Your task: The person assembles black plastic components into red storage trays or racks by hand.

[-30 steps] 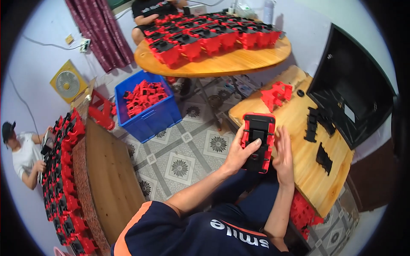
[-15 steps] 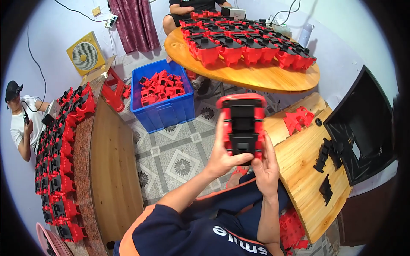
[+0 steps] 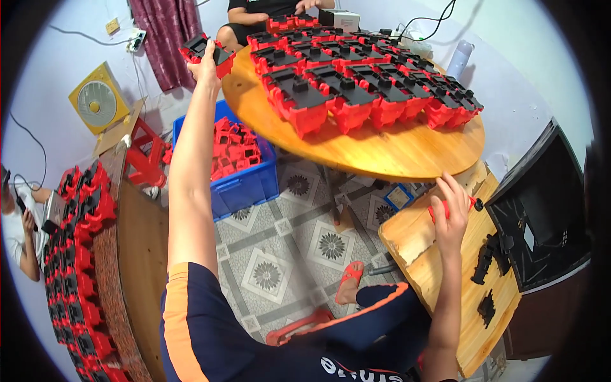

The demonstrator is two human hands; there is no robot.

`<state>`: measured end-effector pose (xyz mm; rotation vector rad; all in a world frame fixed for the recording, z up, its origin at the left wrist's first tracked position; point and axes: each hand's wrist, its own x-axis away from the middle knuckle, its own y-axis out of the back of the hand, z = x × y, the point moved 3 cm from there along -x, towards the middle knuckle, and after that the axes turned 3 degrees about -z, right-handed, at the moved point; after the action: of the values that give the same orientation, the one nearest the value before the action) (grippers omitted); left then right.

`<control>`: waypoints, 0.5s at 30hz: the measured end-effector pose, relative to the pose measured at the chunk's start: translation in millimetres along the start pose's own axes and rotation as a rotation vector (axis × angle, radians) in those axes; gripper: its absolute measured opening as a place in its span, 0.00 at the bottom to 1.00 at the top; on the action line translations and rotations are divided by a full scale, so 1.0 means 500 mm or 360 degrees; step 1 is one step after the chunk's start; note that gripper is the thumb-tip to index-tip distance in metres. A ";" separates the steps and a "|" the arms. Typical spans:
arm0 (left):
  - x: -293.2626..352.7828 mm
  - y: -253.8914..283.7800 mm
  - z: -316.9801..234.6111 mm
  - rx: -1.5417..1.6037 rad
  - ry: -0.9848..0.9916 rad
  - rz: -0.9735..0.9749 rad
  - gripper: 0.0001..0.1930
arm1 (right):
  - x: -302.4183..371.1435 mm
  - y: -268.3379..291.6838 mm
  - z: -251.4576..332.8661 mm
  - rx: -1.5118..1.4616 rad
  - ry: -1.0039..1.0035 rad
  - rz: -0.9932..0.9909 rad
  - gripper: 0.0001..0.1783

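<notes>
My left arm stretches far out to the upper left. In that left hand [image 3: 205,69] is a red-and-black plastic housing [image 3: 223,56], gripped with the fingers wrapped round it, beside the left edge of the round wooden table [image 3: 407,153]. My right hand [image 3: 453,219] is over the wooden bench at the right, fingers extended and apart. It covers most of a red plastic part [image 3: 438,210]; whether it touches that part I cannot tell. Black plastic pieces [image 3: 487,261] lie on the bench nearby.
Rows of red-and-black housings [image 3: 344,95] fill the round table. A blue crate [image 3: 245,194] of red parts stands below. More housings line a left-hand counter [image 3: 111,267]. A dark screen-like panel [image 3: 541,204] leans at right. One person [image 3: 254,16] sits behind the table, another [image 3: 25,223] at left.
My left hand has carried the housing from in front of me to the upper left. My right hand has let go of it and moved right, over the bench. The view has shifted.
</notes>
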<state>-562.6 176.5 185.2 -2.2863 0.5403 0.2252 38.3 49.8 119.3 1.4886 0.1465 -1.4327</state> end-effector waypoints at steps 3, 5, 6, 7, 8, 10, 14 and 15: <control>-0.131 -0.026 0.086 -0.0158 0.0664 0.0101 0.15 | -0.049 -0.073 -0.034 -0.0025 0.0007 0.0281 0.19; -0.239 0.021 0.078 -0.0277 0.0857 0.0087 0.18 | -0.057 -0.105 -0.008 0.0048 0.0041 0.0364 0.24; -0.230 -0.004 0.123 -0.0392 0.0969 0.0134 0.16 | -0.053 -0.112 -0.008 0.0207 0.0065 0.0397 0.27; -0.198 -0.035 0.169 -0.0498 0.1101 0.0200 0.16 | -0.046 -0.111 -0.017 0.0392 0.0078 0.0440 0.31; -0.156 -0.069 0.195 -0.0601 0.1163 0.0240 0.21 | -0.035 -0.112 -0.030 0.0457 0.0061 0.0495 0.36; -0.141 -0.077 0.186 -0.0831 0.1287 0.0199 0.33 | -0.042 -0.110 -0.020 0.0439 0.0068 0.0490 0.36; -0.165 -0.058 0.170 -0.1049 0.1267 0.0125 0.41 | -0.038 -0.116 -0.002 0.0368 0.0059 0.0494 0.37; -0.006 -0.162 0.190 -0.0948 0.1485 0.0372 0.44 | -0.020 -0.092 -0.036 0.0513 -0.0048 0.0503 0.37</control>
<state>-528.9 296.2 172.5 -2.8248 1.3536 -0.7055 16.1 89.3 97.8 1.6612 -0.3403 -1.2588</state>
